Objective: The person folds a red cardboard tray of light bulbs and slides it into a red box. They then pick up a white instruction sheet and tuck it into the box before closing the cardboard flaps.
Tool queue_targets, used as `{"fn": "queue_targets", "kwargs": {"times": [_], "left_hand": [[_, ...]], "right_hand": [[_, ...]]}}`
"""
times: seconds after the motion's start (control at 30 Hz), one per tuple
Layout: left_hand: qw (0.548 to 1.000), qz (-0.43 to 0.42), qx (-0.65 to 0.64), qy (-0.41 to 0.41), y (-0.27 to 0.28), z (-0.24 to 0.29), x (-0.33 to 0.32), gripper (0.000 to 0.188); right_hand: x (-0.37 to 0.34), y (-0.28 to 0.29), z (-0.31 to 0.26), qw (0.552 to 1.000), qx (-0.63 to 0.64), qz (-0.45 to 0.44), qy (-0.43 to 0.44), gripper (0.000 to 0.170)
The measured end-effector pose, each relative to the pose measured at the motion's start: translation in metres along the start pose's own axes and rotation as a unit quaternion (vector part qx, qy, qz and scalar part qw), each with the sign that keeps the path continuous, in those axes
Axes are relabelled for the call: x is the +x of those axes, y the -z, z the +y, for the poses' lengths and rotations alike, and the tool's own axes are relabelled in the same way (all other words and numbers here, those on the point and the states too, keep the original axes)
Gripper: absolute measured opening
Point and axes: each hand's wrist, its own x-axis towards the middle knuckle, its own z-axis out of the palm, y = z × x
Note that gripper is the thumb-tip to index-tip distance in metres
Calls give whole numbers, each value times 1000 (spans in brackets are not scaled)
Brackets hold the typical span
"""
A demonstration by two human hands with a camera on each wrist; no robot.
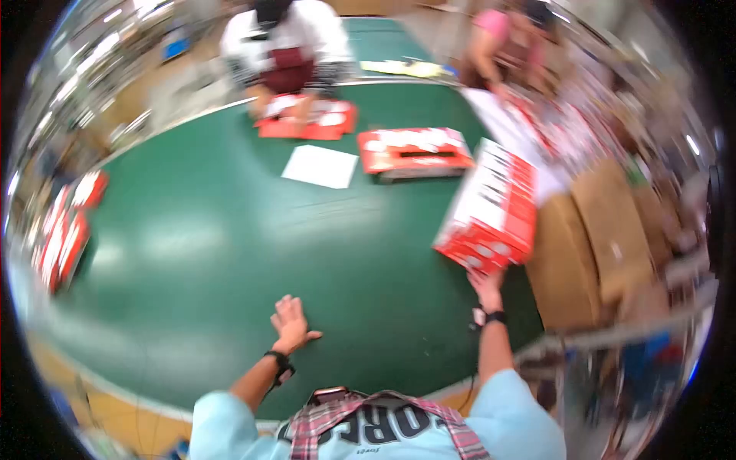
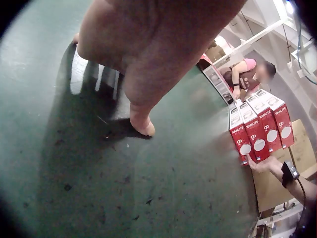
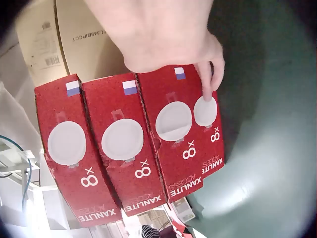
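Note:
A row of several red and white light bulb boxes (image 1: 491, 203), printed XANLITE and 8x, stands side by side at the table's right edge. My right hand (image 1: 487, 287) is at the near end of this row. In the right wrist view its straight fingers (image 3: 206, 87) press on the red face of the end box, beside the white bulb picture; the palm hides the upper edges. My left hand (image 1: 291, 325) rests on the green table (image 1: 215, 253) with fingers spread, holding nothing. The left wrist view shows its thumb (image 2: 141, 124) touching the tabletop.
Another red box with a slot (image 1: 418, 153) lies near the row, beside a white sheet (image 1: 320, 166). Across the table a person handles red cardboard (image 1: 330, 123); another person (image 1: 510, 46) works at far right. Brown cartons (image 1: 613, 230) adjoin the right edge. Red packages (image 1: 65, 238) lie at left.

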Motion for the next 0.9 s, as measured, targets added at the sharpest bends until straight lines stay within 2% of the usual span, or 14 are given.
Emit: {"fn": "queue_targets", "kwargs": {"times": [0.03,0.07,0.2,0.3,0.4,0.5,0.53,0.57,0.6,0.7,0.73,0.77,0.8,0.9], "left_hand": [[1000,8,10,4,-4,-2,-3,118],[1000,12,20,6,-8,-7,-6,119],[1000,12,5,4,-27,-20,-20,121],[1000,9,11,0,-37,-17,-38,121],[1000,9,13,-2,-49,-3,-41,121],[1000,14,8,-2,-53,6,-49,121],[1000,19,7,-4,-54,5,-48,121],[1000,24,7,-7,-55,4,-49,121],[1000,21,5,-7,-57,6,-46,121],[1000,12,4,-1,-55,7,-44,122],[1000,10,5,2,-53,8,-47,122],[1000,4,7,-3,-54,10,-47,121],[1000,13,12,-1,-55,10,-47,121],[1000,0,14,13,-53,20,-43,118]], "right_hand": [[14,9,4,999,29,-4,-23,77],[10,-9,-9,992,67,60,-89,79],[76,23,3,990,69,22,-124,85],[77,17,-15,969,145,84,-181,89],[65,4,-21,964,180,133,-141,82],[53,25,10,969,230,54,-69,76],[43,22,18,955,265,103,-87,75],[33,26,35,964,233,96,-87,76],[15,20,52,977,171,109,-60,67],[-22,27,97,993,59,2,-102,31],[-45,19,99,991,22,-39,-130,26],[-51,25,113,986,10,-99,-135,27],[-80,8,111,986,-35,-64,-149,31],[-128,3,116,972,-152,-122,-129,31]]}}
